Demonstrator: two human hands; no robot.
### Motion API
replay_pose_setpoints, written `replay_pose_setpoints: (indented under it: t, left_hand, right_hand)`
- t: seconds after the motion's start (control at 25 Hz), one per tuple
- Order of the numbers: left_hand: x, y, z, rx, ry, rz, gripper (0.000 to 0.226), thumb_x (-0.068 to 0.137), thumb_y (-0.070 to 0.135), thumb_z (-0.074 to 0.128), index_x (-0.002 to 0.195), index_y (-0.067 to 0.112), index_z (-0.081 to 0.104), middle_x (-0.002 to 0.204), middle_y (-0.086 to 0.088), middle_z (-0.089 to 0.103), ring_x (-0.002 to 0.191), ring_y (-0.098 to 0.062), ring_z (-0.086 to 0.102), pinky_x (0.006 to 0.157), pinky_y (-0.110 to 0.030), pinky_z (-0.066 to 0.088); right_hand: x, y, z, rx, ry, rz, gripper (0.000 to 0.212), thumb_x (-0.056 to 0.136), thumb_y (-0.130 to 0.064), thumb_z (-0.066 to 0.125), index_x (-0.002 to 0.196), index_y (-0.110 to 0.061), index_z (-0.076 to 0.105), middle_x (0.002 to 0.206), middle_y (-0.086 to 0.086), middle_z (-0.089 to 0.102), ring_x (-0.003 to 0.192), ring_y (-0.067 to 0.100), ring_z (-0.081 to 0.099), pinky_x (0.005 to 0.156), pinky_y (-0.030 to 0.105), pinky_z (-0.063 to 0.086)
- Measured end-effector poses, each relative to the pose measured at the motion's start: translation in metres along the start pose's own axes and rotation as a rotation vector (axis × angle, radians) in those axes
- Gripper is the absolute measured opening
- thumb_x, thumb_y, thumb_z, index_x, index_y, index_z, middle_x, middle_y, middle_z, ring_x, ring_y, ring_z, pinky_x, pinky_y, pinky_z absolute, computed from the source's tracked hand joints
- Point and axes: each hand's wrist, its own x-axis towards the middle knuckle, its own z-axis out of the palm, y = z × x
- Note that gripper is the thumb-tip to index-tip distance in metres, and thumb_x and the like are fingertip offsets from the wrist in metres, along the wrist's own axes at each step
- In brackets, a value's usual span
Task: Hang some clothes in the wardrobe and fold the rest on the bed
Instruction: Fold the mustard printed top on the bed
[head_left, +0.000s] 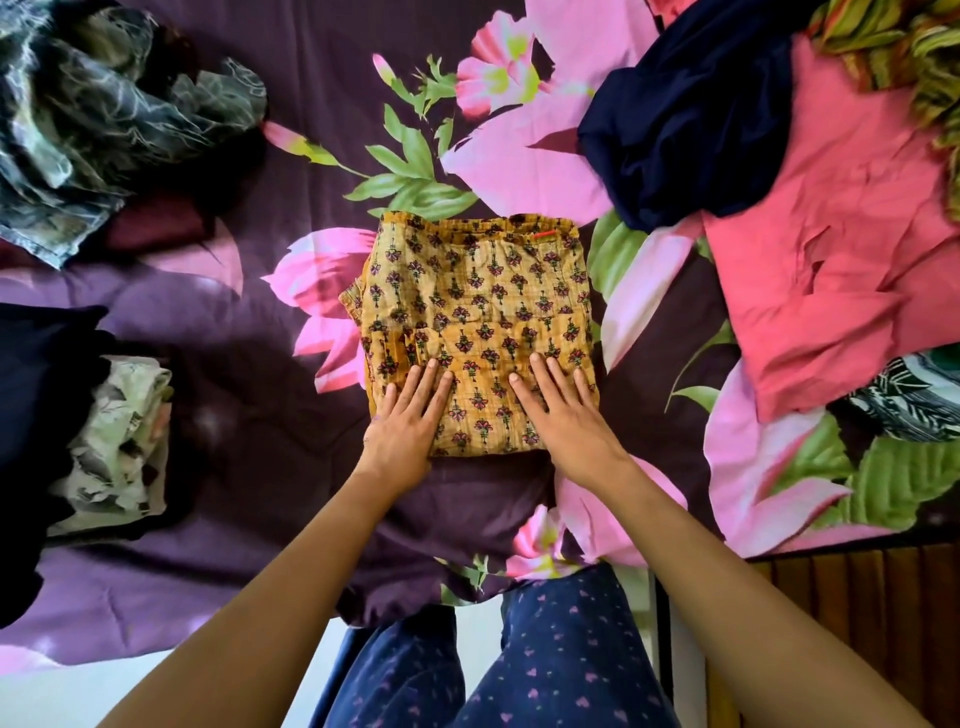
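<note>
A mustard-yellow garment with a small flower print (478, 306) lies folded into a rough square in the middle of the bed (249, 322), which has a dark purple floral sheet. My left hand (405, 421) lies flat on the garment's near left corner, fingers straight. My right hand (563, 410) presses flat on the near right part, fingers spread. Neither hand grips the cloth.
A crumpled grey-green garment (104, 119) lies at the far left. A pale printed folded piece (122, 436) and dark cloth (36, 415) sit at the left edge. On the right lie a navy garment (685, 135), a coral one (831, 249), a green striped one (904, 57) and a black-and-white print (909, 400).
</note>
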Motion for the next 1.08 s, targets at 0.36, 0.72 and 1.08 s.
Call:
replay_pose_setpoints:
  t: [0.36, 0.72, 1.08]
  left_hand:
    - [-0.018, 0.003, -0.082, -0.392, -0.758, -0.077, 0.048, 0.084, 0.003, 0.054, 0.131, 0.004, 0.048, 0.137, -0.015, 0.048, 0.117, -0.028, 0.048, 0.097, -0.036, 0.042]
    - [0.018, -0.025, -0.106, -0.302, 0.054, -0.240, 0.050, 0.089, 0.008, 0.051, 0.138, 0.017, 0.043, 0.130, -0.017, 0.055, 0.114, -0.035, 0.054, 0.092, -0.041, 0.043]
    - [-0.009, 0.035, -0.055, -1.592, 0.756, -1.156, 0.048, 0.074, 0.004, 0.072, 0.112, 0.014, 0.045, 0.110, -0.004, 0.052, 0.081, -0.008, 0.056, 0.078, -0.027, 0.048]
  right_hand:
    - [-0.014, 0.003, -0.085, 0.226, -0.728, -0.141, 0.062, 0.087, -0.001, 0.056, 0.144, -0.013, 0.033, 0.134, 0.011, 0.049, 0.104, 0.026, 0.054, 0.088, 0.033, 0.049]
    - [0.037, 0.029, -0.097, 0.199, -0.185, 0.063, 0.063, 0.088, -0.004, 0.045, 0.147, -0.016, 0.027, 0.153, 0.010, 0.028, 0.139, 0.028, 0.028, 0.112, 0.047, 0.026]
    - [0.066, 0.013, -0.097, 0.319, -0.052, -0.042, 0.060, 0.092, -0.044, 0.053, 0.141, -0.014, 0.038, 0.144, 0.012, 0.040, 0.131, 0.028, 0.041, 0.108, 0.048, 0.036]
